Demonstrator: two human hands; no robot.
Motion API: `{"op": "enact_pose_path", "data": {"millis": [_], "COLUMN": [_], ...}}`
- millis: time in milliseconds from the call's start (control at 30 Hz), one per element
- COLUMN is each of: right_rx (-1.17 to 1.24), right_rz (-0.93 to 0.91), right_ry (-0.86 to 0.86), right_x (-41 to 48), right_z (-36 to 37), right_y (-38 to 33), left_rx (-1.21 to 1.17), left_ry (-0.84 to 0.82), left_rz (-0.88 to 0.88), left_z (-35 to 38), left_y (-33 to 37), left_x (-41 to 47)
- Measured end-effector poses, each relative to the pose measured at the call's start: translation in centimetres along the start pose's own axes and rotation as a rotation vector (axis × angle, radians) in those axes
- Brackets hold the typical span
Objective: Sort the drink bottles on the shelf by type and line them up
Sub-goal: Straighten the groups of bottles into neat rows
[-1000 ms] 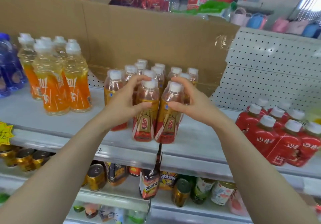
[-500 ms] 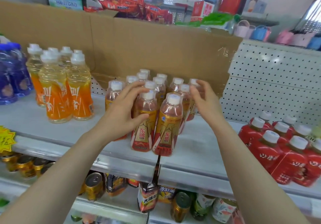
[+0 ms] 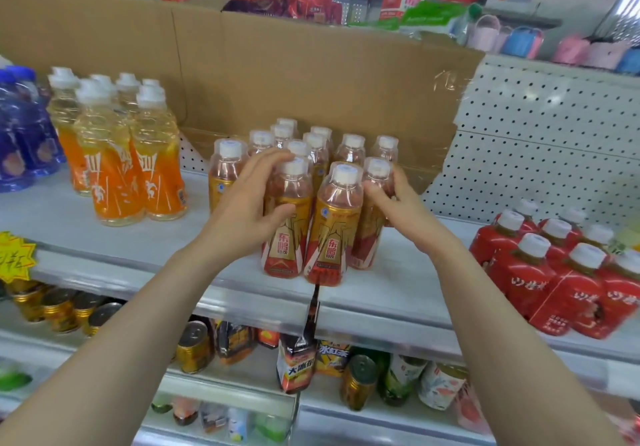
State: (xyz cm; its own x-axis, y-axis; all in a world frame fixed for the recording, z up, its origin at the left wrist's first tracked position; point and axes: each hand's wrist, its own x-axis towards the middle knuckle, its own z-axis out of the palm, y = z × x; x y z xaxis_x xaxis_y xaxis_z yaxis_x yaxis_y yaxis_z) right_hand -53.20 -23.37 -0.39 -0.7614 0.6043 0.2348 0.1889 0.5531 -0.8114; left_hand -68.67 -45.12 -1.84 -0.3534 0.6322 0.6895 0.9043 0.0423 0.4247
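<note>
- The gold-and-red bottles (image 3: 351,149) stand in a tight cluster on the shelf (image 3: 138,248), between my two hands and behind them.
- My left hand (image 3: 247,210) grips the front-left bottle (image 3: 285,241): thumb across its front, fingers curled over behind its cap.
- My right hand (image 3: 398,203) holds the front-right bottle (image 3: 365,241), fingers curled round its shoulder just under the cap.
- The front-middle bottle (image 3: 332,227) stands between the two I hold, touching both.
- Orange bottles (image 3: 138,175) stand grouped to the left of my left hand, well apart from it; blue bottles (image 3: 20,141) lie further left.
- Red bottles (image 3: 561,272) sit to the right of my right hand, well apart.
- A cardboard sheet (image 3: 311,75) stands behind the cluster.
- Cans (image 3: 194,345) sit on the shelf below my arms.
</note>
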Motion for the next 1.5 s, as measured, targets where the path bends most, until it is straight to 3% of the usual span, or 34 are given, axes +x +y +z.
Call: {"op": "enact_pose_path", "data": {"millis": [267, 733, 867, 967, 1133, 1333, 1500], "right_rx": [0.029, 0.055, 0.019, 0.003, -0.241, -0.723, -0.9], "right_rz": [0.021, -0.028, -0.016, -0.055, -0.267, -0.348, -0.282], "right_ry": [0.011, -0.113, -0.181, -0.124, -0.031, -0.372, -0.561], "right_x": [-4.2, -4.7, -4.1, -3.2, 0.3, 6.7, 9.6], "right_z": [-1.8, -2.1, -3.2, -4.4, -5.1, -0.7, 2.8], "right_y": [0.1, -0.6, -0.8, -2.1, -7.0, -12.3, -13.5], "left_rx": [-0.031, -0.042, 0.012, 0.114, 0.268, 0.328, 0.172], "left_ry": [0.0, -0.043, -0.059, -0.009, 0.23, 0.018, -0.116], "left_rz": [-0.021, -0.017, 0.022, 0.043, -0.051, -0.175, -0.24], "left_z": [0.0, -0.3, -0.7, -1.2, -4.0, -5.3, -6.7], "left_y": [0.1, 0.2, -0.1, -0.1, -2.8, -5.1, -6.3], "left_x": [0.1, 0.5, 0.5, 0.4, 1.4, 3.0, 4.1]}}
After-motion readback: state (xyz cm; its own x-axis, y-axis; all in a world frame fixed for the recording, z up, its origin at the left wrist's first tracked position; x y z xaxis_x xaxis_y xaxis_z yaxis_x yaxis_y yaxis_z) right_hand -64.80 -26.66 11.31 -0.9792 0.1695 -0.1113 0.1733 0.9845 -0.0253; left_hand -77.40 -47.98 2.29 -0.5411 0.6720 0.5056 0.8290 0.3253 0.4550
